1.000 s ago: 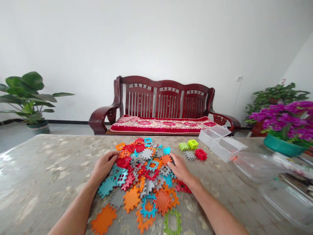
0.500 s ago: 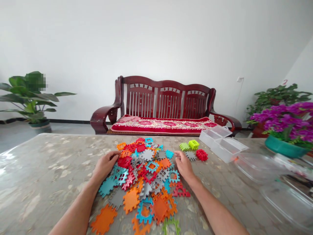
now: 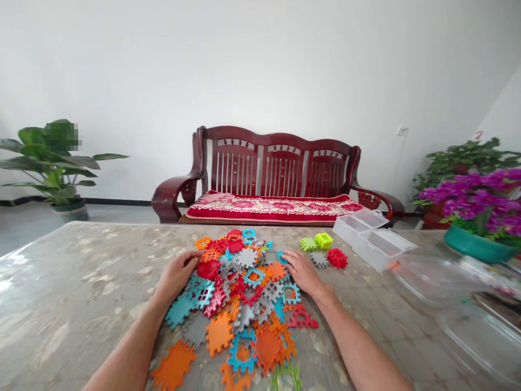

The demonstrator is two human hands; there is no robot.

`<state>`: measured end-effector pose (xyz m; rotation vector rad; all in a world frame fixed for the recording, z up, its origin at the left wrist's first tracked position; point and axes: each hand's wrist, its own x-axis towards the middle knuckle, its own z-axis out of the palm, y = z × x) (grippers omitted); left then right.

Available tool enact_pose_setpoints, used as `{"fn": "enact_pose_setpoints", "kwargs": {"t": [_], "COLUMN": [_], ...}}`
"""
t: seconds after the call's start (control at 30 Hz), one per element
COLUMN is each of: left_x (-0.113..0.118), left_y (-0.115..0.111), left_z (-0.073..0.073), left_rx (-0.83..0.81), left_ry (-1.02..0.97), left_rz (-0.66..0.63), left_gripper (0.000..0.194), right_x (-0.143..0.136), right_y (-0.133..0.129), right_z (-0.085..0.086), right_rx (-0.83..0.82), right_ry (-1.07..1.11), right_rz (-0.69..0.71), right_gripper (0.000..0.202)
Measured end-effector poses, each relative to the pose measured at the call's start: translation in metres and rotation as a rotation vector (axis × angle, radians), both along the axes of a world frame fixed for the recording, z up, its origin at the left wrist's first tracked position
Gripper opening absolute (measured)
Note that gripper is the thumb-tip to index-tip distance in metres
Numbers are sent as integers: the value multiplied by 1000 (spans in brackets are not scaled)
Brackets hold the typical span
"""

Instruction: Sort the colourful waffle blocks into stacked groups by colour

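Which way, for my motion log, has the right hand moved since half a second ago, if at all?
Yes, leftward: against the wooden bench, the right hand has shifted left, toward the pile of toothed pieces.

One feed on my monitor: head camera, worn by the person, above the near side of the table (image 3: 89,293). Facing: forward and down, across to the bench (image 3: 283,165). Range: left hand (image 3: 176,276) and right hand (image 3: 304,274) near; bench beyond; wall (image 3: 260,65) farthest.
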<state>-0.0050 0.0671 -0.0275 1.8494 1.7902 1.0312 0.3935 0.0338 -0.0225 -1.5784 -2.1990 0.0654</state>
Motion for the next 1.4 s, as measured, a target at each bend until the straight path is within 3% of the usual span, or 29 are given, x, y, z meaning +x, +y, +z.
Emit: {"fn": "enact_pose_setpoints", "kwargs": {"t": [0.43, 0.8, 1.03, 1.13, 1.23, 1.4], "left_x": [1, -1, 0, 0, 0, 0], "left_y": [0, 1, 0, 0, 0, 0], "left_z": [2, -2, -1, 0, 0, 1], "left_rx": [23, 32, 23, 19, 17, 24], "left_ry": [-15, -19, -6, 0, -4, -2], "left_rz": [7, 1, 5, 7, -3, -5], "left_gripper": [42, 39, 39, 41, 41, 40], "right_x": [-4, 6, -4, -11, -15, -18], "right_y": [-15, -14, -20, -27, -32, -35], "right_z": [15, 8, 9, 18, 24, 28], "right_rx": [137, 182, 179, 144, 101, 60], "right_ry": [-231, -59, 296, 291, 217, 161], "right_rz": [-137, -175, 38, 143, 213, 234], "right_gripper": [23, 36, 32, 32, 46, 35]}}
